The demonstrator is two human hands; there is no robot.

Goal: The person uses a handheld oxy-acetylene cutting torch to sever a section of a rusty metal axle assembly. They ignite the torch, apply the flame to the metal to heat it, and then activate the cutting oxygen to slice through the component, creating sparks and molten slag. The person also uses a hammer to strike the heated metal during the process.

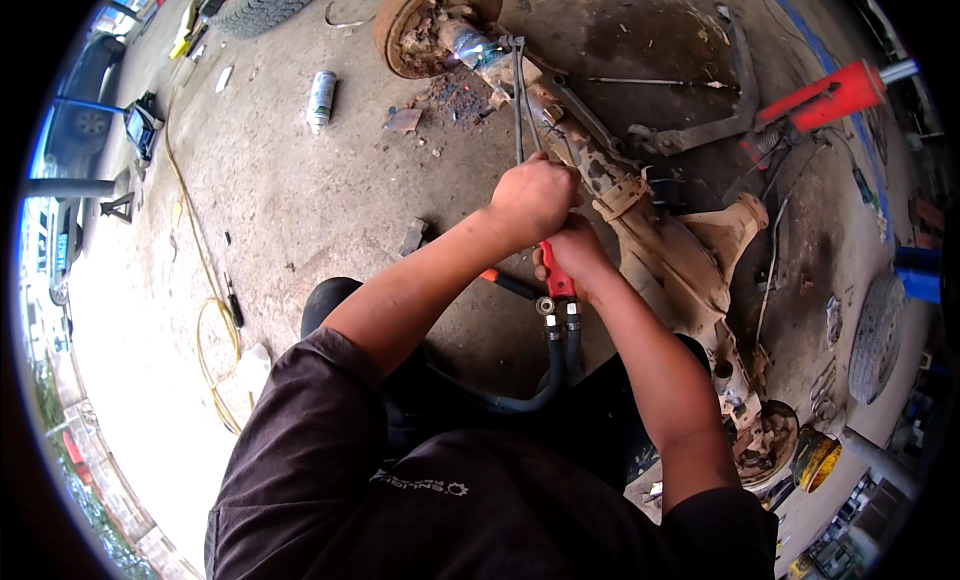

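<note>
Axle (668, 255), rusted and lying on the floor (280, 170), could shift if poorly supported. Its far drum (392, 40) may shed hot scale, judging by the bluish glow (478, 50) close by. Torch (560, 274), left of the axle's middle, reaches its head to the tube near that drum; a slip would swing the flame. Hoses (556, 358) left of the axle could snag, jerking the handle. Left hand (538, 193) and right hand (578, 253), beside the axle, have fingers clamped round the torch. Spray can (320, 100), left of the axle's drum end, might burst if overheated.

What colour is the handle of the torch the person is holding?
The torch handle is red, best seen in the head view, the only one.
</note>
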